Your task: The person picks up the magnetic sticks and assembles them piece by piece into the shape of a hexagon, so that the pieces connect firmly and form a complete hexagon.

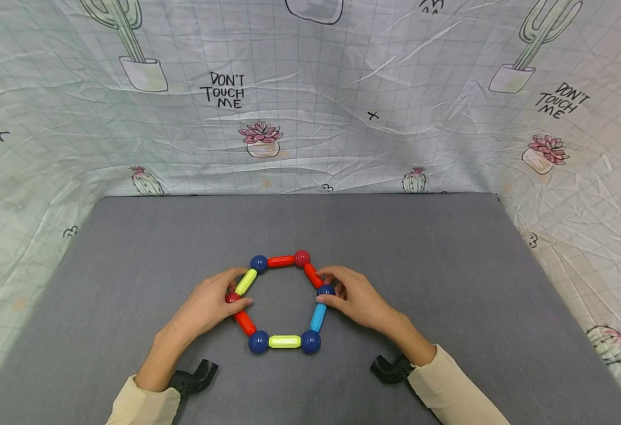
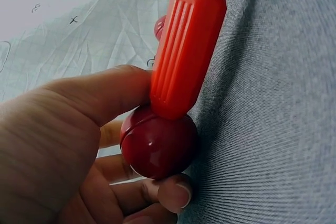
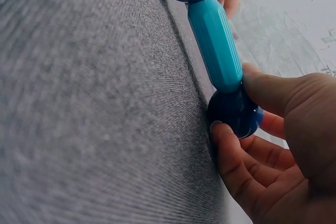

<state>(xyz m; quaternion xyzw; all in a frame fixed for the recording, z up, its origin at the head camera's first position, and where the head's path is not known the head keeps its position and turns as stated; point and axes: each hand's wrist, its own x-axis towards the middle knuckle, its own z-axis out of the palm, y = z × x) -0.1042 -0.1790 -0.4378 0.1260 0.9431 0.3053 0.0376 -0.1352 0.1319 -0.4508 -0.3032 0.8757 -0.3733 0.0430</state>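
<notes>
A closed ring of magnetic building rods and balls lies on the grey table in the head view. My left hand [image 1: 208, 304] grips the red ball [image 2: 159, 142] at the ring's left corner, with the thumb against the lower-left red rod [image 2: 189, 45]. A yellow rod [image 1: 246, 282] runs up from that ball to a blue ball [image 1: 259, 264]. On the opposite side, my right hand [image 1: 355, 295] holds a blue ball [image 3: 234, 113] between thumb and fingers. The light blue rod [image 3: 215, 43] joins it to the lower-right blue ball [image 1: 310, 342]. A red rod [image 1: 313, 275] meets it from above.
The ring's far side has a red rod [image 1: 281, 261] and a red ball [image 1: 302, 258]; its near side has a yellow rod [image 1: 284, 342] and a blue ball [image 1: 258, 342]. Black wrist mounts [image 1: 193, 378] sit by both forearms. A cactus-print cloth [image 1: 316, 147] hangs behind the table [image 1: 422, 248].
</notes>
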